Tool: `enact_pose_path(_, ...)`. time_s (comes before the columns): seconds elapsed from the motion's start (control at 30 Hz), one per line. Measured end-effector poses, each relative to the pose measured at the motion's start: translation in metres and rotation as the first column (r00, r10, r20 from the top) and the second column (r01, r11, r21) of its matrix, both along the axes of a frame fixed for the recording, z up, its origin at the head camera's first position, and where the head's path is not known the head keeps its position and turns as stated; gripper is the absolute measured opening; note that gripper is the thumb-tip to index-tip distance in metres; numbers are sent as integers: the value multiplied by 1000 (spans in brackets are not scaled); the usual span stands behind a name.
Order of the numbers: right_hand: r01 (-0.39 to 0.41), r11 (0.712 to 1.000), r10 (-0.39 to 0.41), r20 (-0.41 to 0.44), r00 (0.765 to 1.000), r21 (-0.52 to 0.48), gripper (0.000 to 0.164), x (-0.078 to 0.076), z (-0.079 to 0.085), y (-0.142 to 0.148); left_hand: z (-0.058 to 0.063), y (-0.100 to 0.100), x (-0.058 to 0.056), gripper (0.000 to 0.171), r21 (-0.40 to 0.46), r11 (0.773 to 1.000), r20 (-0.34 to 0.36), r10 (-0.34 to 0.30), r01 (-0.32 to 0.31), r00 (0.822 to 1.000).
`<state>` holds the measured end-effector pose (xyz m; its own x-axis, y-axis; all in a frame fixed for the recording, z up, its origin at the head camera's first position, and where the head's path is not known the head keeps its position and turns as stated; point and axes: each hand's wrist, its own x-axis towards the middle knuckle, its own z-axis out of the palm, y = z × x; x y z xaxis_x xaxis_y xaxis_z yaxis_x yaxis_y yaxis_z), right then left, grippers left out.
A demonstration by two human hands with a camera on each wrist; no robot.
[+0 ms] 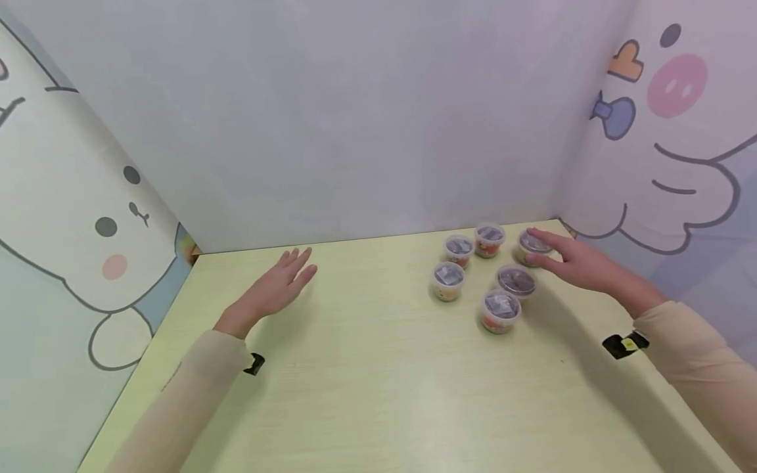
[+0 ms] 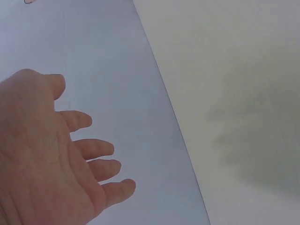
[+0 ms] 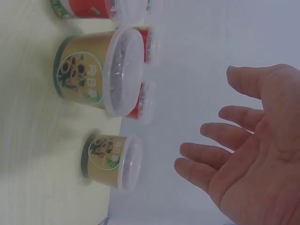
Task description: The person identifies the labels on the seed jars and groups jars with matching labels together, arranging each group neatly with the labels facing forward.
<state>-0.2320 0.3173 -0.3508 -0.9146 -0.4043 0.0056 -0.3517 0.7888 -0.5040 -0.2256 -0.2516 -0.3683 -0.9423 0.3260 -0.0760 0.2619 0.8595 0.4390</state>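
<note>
Right grip (image 1: 570,263) spread, thumb apart from fingers, nothing held; hovers over the rear right tub (image 1: 533,244), blocking part of it from the head view. Wrist view shows a gap between fingers and tubs. Left grip (image 1: 273,289) also spread, holding nothing, raised over the table (image 1: 367,368), well apart from the tubs.

Six tubs in a loose cluster, right rear of table: round, slightly tapered, plastic-looking, with clear rimmed lids; crinkled greyish contents show through several. At least two wear tan wraps with a round printed emblem; others red. Dark-topped tub (image 1: 516,282) sits just behind the front tub (image 1: 501,311); can't tell if they touch. Left tub (image 1: 449,281), middle tub (image 1: 458,249) and back tub (image 1: 489,240) run toward the wall (image 1: 331,131).

Table smooth, pale yellow-green, faint grain, soft glare. Wall plain lavender-grey. Left panel (image 1: 59,184) and right panel (image 1: 668,157) printed with rounded cartoon animals. Beige sleeves (image 1: 201,381), soft folds; small black piece (image 1: 618,346) by the right cuff.
</note>
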Motion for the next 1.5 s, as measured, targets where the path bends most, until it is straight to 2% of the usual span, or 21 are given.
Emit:
enact_pose_path(0.17,-30,991,32,7,999,-134,53,4,4,1,-1,39,-10,74,32,999,13,-39,39,999)
enact_pose_path(0.23,-43,985,45,9,999,-165,47,6,5,0,-5,56,-14,72,36,996,5,-80,79,997)
enact_pose_path(0.3,-49,980,59,43,997,-194,43,8,5,-1,-9,74,-18,69,41,992,3,-120,120,993)
enact_pose_path(0.37,-28,975,57,125,990,-219,38,10,5,-2,-13,92,-19,64,48,985,9,-163,163,987)
enact_pose_path(0.43,-6,976,53,210,976,-220,35,11,5,-2,-17,111,-19,60,56,978,19,-203,202,979)
enact_pose_path(0.57,11,984,58,375,925,-179,33,13,-1,-1,-24,146,-18,54,59,957,39,-285,283,958)
enact_pose_path(0.67,-2,990,69,463,884,-143,34,14,-9,-2,-30,169,-17,53,61,936,48,-349,346,936)
enact_pose_path(0.77,10,993,55,514,856,-121,37,18,-20,-6,-37,189,-18,50,77,914,54,-403,398,914)
enact_pose_path(0.87,28,994,34,534,845,-109,39,23,-30,-11,-43,207,-19,45,100,898,58,-436,429,898)
enact_pose_path(1.03,22,996,30,543,839,-88,41,27,-42,-18,-56,230,-21,40,147,881,82,-464,450,882)
enact_pose_path(1.2,14,996,38,544,838,-91,42,29,-52,-23,-66,248,-20,41,206,877,112,-462,434,880)
enact_pose_path(1.33,29,990,55,568,821,-138,38,28,-58,-27,-69,260,-17,44,173,882,99,-459,439,883)
enact_pose_path(1.5,38,987,62,581,811,-159,38,27,-62,-28,-70,271,-14,50,131,869,90,-490,477,867)
